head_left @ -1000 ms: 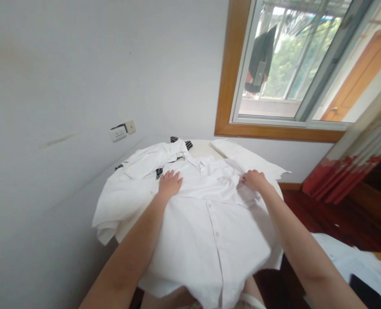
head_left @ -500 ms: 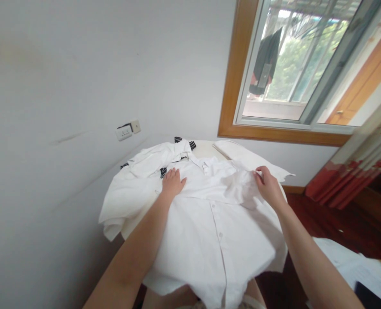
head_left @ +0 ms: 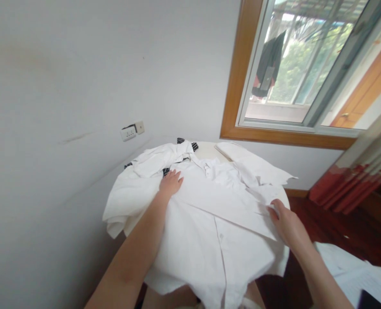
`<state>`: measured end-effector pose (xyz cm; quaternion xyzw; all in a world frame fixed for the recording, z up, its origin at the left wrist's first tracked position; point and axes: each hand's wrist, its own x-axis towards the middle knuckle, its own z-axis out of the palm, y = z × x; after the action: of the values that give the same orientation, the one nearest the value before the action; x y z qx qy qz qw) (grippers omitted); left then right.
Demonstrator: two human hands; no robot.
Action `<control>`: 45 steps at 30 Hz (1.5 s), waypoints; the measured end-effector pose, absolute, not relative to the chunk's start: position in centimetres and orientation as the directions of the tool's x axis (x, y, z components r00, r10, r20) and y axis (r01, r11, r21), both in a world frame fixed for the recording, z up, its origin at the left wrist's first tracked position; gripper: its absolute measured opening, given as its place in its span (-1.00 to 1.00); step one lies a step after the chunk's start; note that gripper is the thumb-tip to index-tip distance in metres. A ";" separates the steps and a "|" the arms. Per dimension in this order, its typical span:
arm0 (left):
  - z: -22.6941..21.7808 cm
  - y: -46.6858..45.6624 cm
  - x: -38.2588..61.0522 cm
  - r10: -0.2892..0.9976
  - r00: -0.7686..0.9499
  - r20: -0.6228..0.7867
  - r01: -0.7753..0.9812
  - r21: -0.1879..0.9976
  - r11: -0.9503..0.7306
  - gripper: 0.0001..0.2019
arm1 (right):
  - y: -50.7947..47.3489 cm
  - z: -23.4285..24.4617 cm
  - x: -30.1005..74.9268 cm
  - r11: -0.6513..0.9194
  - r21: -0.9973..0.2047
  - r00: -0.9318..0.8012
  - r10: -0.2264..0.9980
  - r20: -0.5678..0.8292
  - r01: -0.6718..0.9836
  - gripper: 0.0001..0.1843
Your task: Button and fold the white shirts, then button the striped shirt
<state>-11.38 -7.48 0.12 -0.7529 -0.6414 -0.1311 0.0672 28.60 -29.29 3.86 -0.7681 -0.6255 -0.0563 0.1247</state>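
Note:
A white button-up shirt [head_left: 196, 231] lies spread over a round cream table [head_left: 206, 151], its lower hem hanging off the near edge. My left hand [head_left: 171, 183] rests flat on the shirt's upper left part, fingers stretched out. At the right edge of the table, my right hand [head_left: 282, 214] pinches the white cloth of the shirt's sleeve, which lies across the shirt front. Part of the button line is covered by that cloth. Left of my left hand lies another white garment [head_left: 129, 193] in a loose heap, with a black-and-white striped piece [head_left: 187, 143] showing beside it.
A folded white cloth [head_left: 254, 161] lies at the table's far right. The wall holds a socket [head_left: 128, 133] at left and a wood-framed window [head_left: 290, 135]. A red and cream curtain [head_left: 341, 189] hangs at right, with papers [head_left: 361, 274] and a dark object [head_left: 370, 300] below.
My right hand has moved down and to the right, drawing the sleeve cloth across the lower shirt front. My left hand stays on the shirt. The view has shifted slightly.

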 end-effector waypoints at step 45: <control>3.6 -8.2 -3.3 0.947 0.210 0.244 0.977 -0.086 -0.195 -0.45 | -22.7 2.8 19.1 0.585 -0.174 -0.500 0.786 0.363 0.792 -0.64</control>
<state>-3.28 -8.20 3.65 -0.7699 -0.6247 -0.0681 0.1111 19.07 -22.73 2.78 -0.4557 -0.8660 -0.0077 0.2056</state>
